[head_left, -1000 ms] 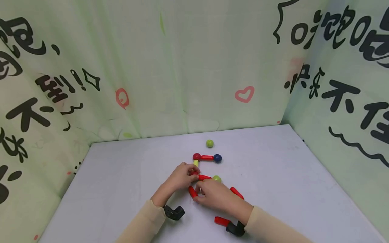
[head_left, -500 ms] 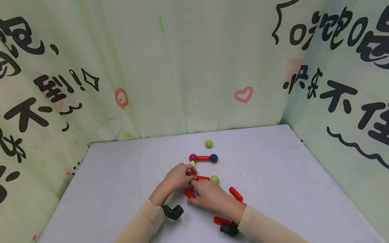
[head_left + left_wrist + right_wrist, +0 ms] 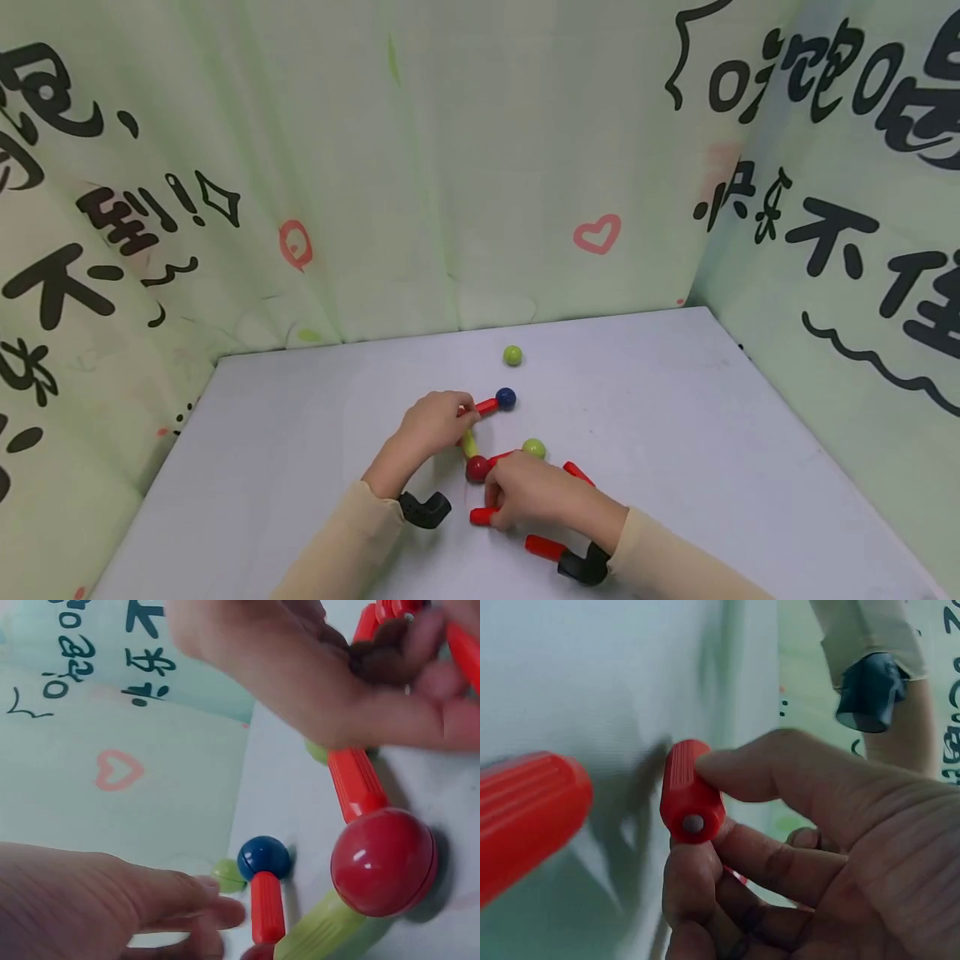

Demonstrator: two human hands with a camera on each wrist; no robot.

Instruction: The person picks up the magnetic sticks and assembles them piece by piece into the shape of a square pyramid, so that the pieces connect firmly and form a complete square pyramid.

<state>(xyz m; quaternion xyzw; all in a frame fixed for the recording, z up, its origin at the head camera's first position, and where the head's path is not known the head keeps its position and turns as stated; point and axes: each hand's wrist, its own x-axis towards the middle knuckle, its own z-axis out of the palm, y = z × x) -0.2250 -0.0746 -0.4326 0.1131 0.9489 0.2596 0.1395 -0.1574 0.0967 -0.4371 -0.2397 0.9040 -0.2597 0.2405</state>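
My left hand (image 3: 437, 421) pinches the far red ball, mostly hidden by its fingers in the head view. From that ball run a red magnetic rod (image 3: 487, 407), tipped by a blue ball (image 3: 506, 399), and a yellow rod (image 3: 469, 442). The yellow rod meets the near red ball (image 3: 477, 469), from which a second red rod (image 3: 355, 780) leads to a green ball (image 3: 534, 448). In my right hand (image 3: 543, 492), thumb and fingers grip a loose red magnetic rod (image 3: 684, 772); its round silvery end faces the right wrist camera.
A single green ball (image 3: 512, 356) lies farther back on the white table (image 3: 315, 433). Another red rod (image 3: 578, 473) rests beyond my right forearm, and one more red rod (image 3: 545, 547) lies by the right wrist camera. Printed curtains stand behind and at the sides.
My left hand has shifted from the near red ball to the far one. The joined piece has turned, its near ball coming closer. My right hand has drawn slightly nearer with its red rod.
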